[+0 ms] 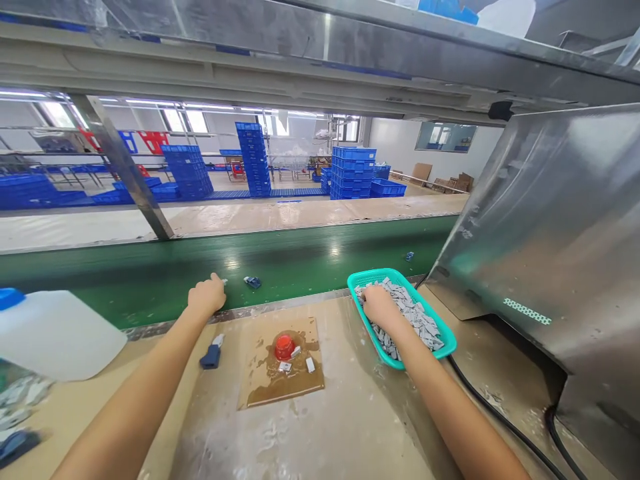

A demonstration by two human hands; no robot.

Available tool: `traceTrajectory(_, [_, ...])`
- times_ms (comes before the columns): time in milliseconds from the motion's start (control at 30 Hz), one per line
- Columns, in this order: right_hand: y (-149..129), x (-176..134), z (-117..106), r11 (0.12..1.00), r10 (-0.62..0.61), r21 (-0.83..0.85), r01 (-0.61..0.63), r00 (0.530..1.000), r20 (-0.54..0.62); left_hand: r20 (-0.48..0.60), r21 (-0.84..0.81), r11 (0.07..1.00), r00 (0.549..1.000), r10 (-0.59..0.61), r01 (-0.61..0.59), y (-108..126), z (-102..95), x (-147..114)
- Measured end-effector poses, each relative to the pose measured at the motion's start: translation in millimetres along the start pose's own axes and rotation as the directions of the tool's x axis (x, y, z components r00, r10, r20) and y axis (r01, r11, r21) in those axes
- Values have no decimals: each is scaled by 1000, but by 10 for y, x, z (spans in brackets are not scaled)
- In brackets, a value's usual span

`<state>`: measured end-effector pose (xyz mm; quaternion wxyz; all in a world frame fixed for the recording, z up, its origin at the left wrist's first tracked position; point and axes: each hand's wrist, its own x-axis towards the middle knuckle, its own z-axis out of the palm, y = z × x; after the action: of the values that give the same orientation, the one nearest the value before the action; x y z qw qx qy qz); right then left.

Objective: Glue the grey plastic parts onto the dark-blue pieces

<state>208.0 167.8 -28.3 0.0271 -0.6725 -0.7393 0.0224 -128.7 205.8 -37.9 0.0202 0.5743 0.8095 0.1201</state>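
My left hand (pixel 207 295) reaches over the near edge of the green conveyor belt (pixel 300 267), fingers curled closed. A small whitish bit shows at its fingertips; what it is, I cannot make out. On the belt just right of it lies a dark blue and grey part (pixel 253 282). My right hand (pixel 381 305) is inside a turquoise basket (pixel 447 347) of small grey plastic pieces (pixel 417 317). Its fingers are bent together among them, the tips partly hidden. Between my arms, a wet brown board (pixel 280 393) carries a red round cap (pixel 285 347) and small white pieces (pixel 310 365).
A blue and grey part (pixel 211 353) lies beside my left forearm. To the left is a white jug (pixel 60 333) with a blue cap. A metal housing (pixel 560 220) stands at right, with a black cable (pixel 490 413) before it. A metal shelf (pixel 300 40) spans overhead.
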Motion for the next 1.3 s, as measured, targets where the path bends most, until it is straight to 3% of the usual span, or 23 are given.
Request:
traceTrajectory(133, [3,11,13,997,-49,62,52,997,-51,-23,-11,994,993,112,-112,192,79,3])
traceTrajectory(267, [26,14,29,991,-87,93,94,994,-68,18,-159,976,988,154,-149,285,161,11])
traceTrajectory(467, [86,37,75,983,-122,124,132,989,-87,-7,-527,850,1000,24,-24,174,111,-152])
traceTrajectory(633, [98,20,77,972,-146,176,159,986,-82,65,-831,548,995,-80,98,236,-55,-429])
traceTrajectory(700, [103,14,71,969,-132,197,147,987,-90,145,-901,409,989,-34,146,301,-158,-554])
traceTrajectory(800, [109,17,52,973,-77,207,102,989,-126,283,-958,75,953,108,276,413,-322,-743])
traceTrajectory(867, [85,3,24,967,-27,244,78,978,-205,308,-947,-21,927,212,320,499,-400,-870])
traceTrajectory(933, [8,-51,-21,907,-25,388,162,942,-334,295,-955,68,907,301,288,596,-433,-999])
traceTrajectory(1000, [-136,-157,-74,762,-94,532,369,876,-473,286,-956,177,869,403,232,694,-425,-1124])
traceTrajectory(1033, [-229,-226,-100,704,-154,536,467,836,-526,278,-956,217,849,450,198,739,-412,-1180])
traceTrajectory(1133, [-524,-457,-167,646,-291,440,623,735,-613,248,-940,335,795,554,60,833,-374,-1308])
traceTrajectory(1233, [-720,-620,-195,606,-358,372,703,659,-662,194,-899,429,799,569,-87,858,-353,-1369])
traceTrajectory(1300, [-763,-652,-185,594,-362,375,711,653,-665,112,-866,461,822,559,-195,853,-351,-1381])
